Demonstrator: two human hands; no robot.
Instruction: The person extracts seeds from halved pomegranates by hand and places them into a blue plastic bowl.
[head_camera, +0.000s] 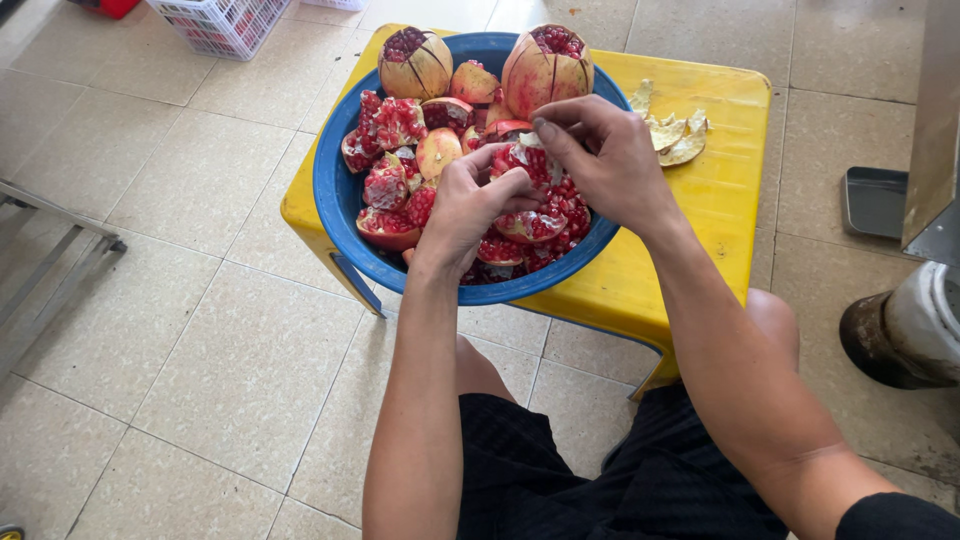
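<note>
Over the blue bowl, both hands meet on one pomegranate piece. Left hand is curled, fingers bent in against the near side of the piece, thumb side pressed to the red seeds. Right hand comes from the far side, fingers closed over the top of the same piece, index finger hooked across its pale rind. Both hands grip the piece; neither is spread wide. The piece sits above the right half of the bowl, between the two hands and touching both.

Below the hands, loose seeds and broken pieces fill the bowl's near side. Left of the left hand lie more split sections, red faces up. Beyond the hands, at the bowl's far rim, stand two scored whole pomegranates, one at left and one at right, crowns cut off.

Right of the right hand, peel scraps lie on the yellow desk, apart from the bowl. The bowl rests on this desk, overhanging its left edge. A white crate stands on the tiled floor, well beyond the left hand.
</note>
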